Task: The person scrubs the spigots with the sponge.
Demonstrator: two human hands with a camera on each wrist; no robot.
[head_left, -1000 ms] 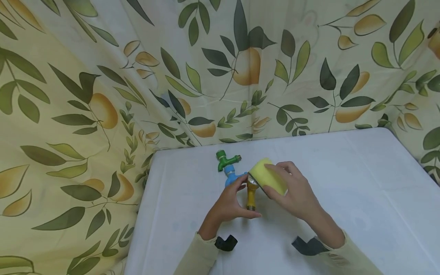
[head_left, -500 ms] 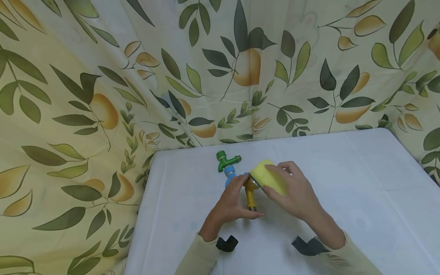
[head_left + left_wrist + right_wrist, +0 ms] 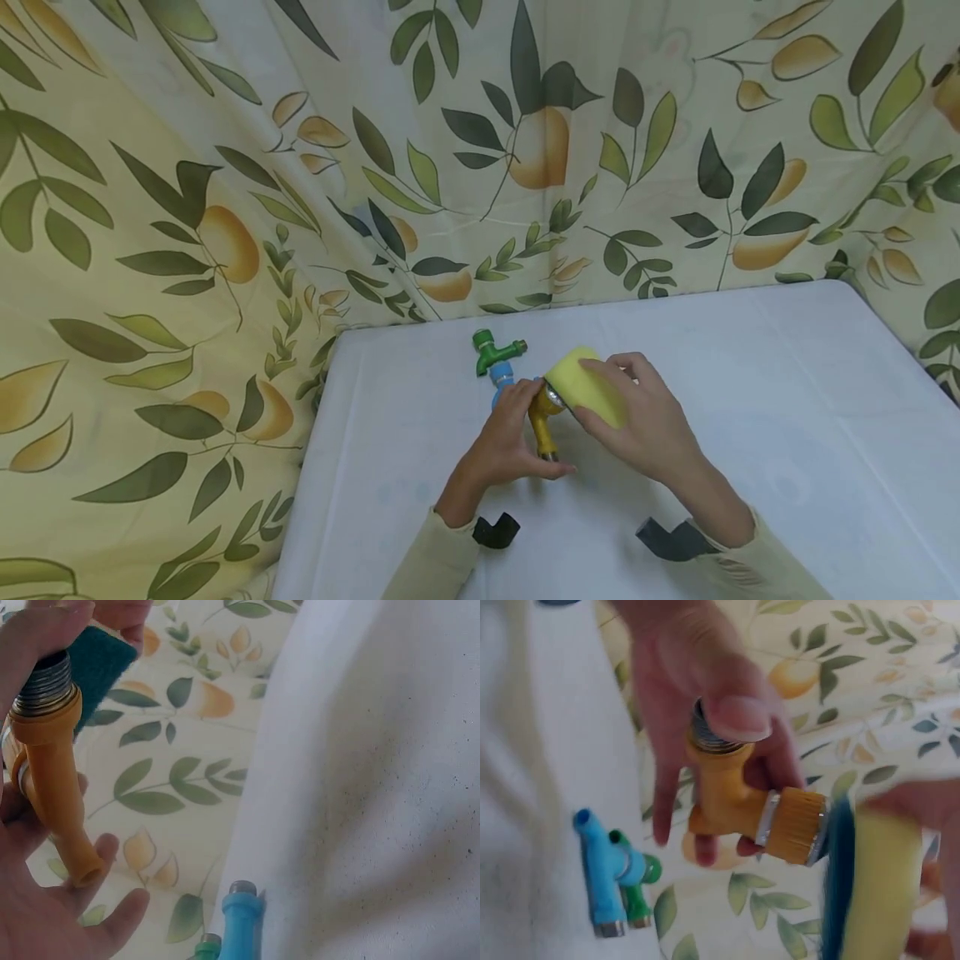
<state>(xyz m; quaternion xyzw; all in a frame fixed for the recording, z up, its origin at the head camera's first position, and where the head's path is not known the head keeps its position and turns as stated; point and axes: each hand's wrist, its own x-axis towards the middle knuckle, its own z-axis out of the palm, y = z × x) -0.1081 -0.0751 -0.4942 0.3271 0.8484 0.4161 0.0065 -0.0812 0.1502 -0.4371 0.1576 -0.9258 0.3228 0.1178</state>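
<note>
My left hand [image 3: 501, 442] holds a yellow-orange water tap [image 3: 541, 427]. In the right wrist view its thumb presses the tap's threaded metal end, and its fingers lie behind the body. The tap's ribbed knob [image 3: 799, 825], with silver rings, faces the right. My right hand [image 3: 651, 421] grips a yellow sponge [image 3: 587, 390] between thumb and fingers. The sponge's dark green scouring side [image 3: 838, 877] meets the end of the knob. From the left wrist, the scouring pad [image 3: 105, 666] shows behind the tap, whose spout points down at the open-spread fingers.
A green tap [image 3: 491, 353] and a blue tap [image 3: 500, 375] lie side by side on the white-covered table [image 3: 780, 400], just beyond the left hand, which partly hides the blue one. Leaf-and-fruit patterned curtain [image 3: 637, 208] stands behind the table and at its left.
The yellow tap has turned and tilted slightly in my left hand, its knob swinging toward the sponge. My right hand and the sponge stay almost in place.
</note>
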